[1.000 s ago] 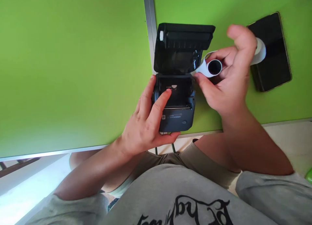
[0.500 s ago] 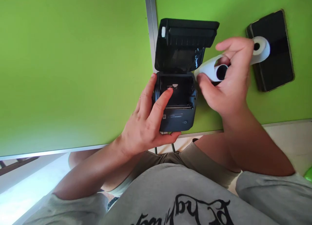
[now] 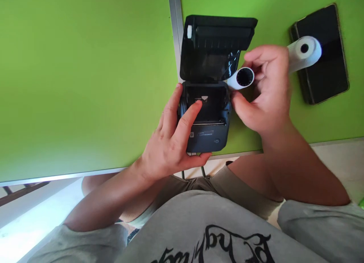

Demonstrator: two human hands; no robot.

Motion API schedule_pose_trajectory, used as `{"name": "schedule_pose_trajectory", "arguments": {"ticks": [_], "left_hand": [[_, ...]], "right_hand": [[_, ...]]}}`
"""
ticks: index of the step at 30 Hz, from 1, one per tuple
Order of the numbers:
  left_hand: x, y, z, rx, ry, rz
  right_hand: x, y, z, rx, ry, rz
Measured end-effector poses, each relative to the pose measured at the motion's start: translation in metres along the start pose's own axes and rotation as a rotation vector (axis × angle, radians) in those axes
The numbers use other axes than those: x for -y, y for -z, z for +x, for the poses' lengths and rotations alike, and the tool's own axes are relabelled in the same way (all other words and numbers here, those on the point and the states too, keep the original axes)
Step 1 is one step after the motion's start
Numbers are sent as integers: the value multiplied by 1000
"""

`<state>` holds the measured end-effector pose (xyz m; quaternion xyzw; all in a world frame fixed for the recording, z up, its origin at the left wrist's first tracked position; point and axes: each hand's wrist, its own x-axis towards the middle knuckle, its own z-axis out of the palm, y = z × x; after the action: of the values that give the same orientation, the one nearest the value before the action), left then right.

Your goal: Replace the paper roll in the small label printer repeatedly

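- A green surface (image 3: 85,84), crossed by a metal strip (image 3: 175,24) that runs toward its near edge.
- At that near edge, over the strip, is a small dark printer (image 3: 209,137). Its lid (image 3: 209,60) stands raised on the far side, leaving the compartment uncovered.
- The left hand (image 3: 165,149) spreads around the printer's left side and has hold of it: thumb at the near end, one finger at the far left corner, another reaching into the compartment.
- The right hand (image 3: 264,90) is half curled, holding a white roll (image 3: 233,81) between thumb and fingers. The roll's dark hollow end faces up, just beside the printer's right side, near the hinge.
- Farther right, well back from the near edge, lies a black phone-like slab (image 3: 331,65). A second white roll (image 3: 295,62) overlaps its left part in view; whether they touch is unclear.
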<state>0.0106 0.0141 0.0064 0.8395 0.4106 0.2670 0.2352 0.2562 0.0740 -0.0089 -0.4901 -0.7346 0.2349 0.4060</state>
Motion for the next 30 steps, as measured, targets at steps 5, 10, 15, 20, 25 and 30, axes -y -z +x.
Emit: {"name": "schedule_pose_trajectory", "arguments": {"ticks": [5,10,15,20,25,30], "left_hand": [[0,0,-1,9,8,5],[0,-1,-1,16,-8,10],[0,0,-2,23,-19,9],[1,-2,-3,6,-24,16],[2,-3,-3,10,-15,-6],[1,-2,-3,38,0,-9]], "right_hand": [[6,3,-2,-7,-14,-42],[19,7,-1,13,-80,-155],[24,6,-3,3,-75,-95],[26,6,-8,28,-105,-23],[33,8,-13,44,-90,-122],[33,8,-10,-9,-205,156]]}}
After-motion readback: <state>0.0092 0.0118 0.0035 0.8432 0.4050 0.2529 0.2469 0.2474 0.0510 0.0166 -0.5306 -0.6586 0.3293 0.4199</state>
